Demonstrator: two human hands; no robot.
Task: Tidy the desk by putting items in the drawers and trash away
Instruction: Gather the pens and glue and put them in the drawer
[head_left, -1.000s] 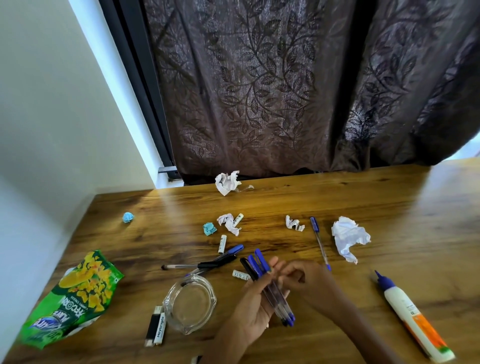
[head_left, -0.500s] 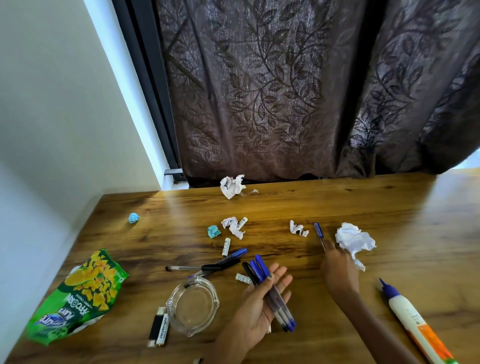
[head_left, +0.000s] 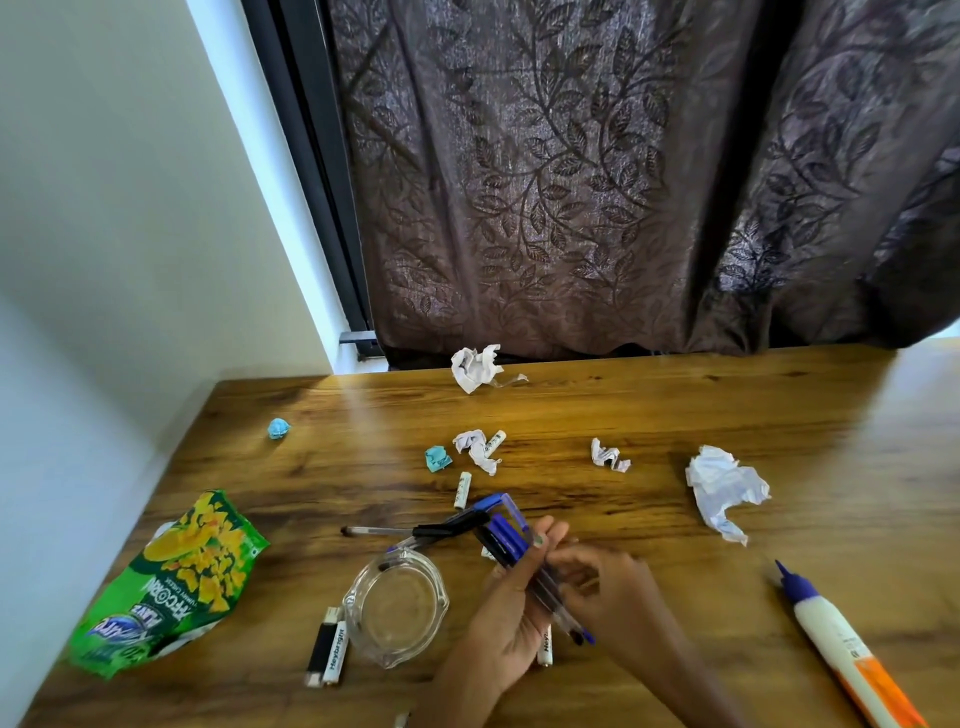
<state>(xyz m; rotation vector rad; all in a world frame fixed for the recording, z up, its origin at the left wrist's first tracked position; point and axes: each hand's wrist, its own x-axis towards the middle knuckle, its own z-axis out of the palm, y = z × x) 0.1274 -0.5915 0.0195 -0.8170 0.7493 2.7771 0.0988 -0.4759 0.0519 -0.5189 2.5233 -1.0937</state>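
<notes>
The left hand (head_left: 511, 608), palm up, holds a bundle of pens (head_left: 524, 561) that the right hand (head_left: 608, 592) touches from the other side. Just left of the left hand sits a glass ashtray (head_left: 395, 608); well right of the right hand lies a glue bottle (head_left: 836, 644), with crumpled paper (head_left: 724, 486) beyond it.
</notes>
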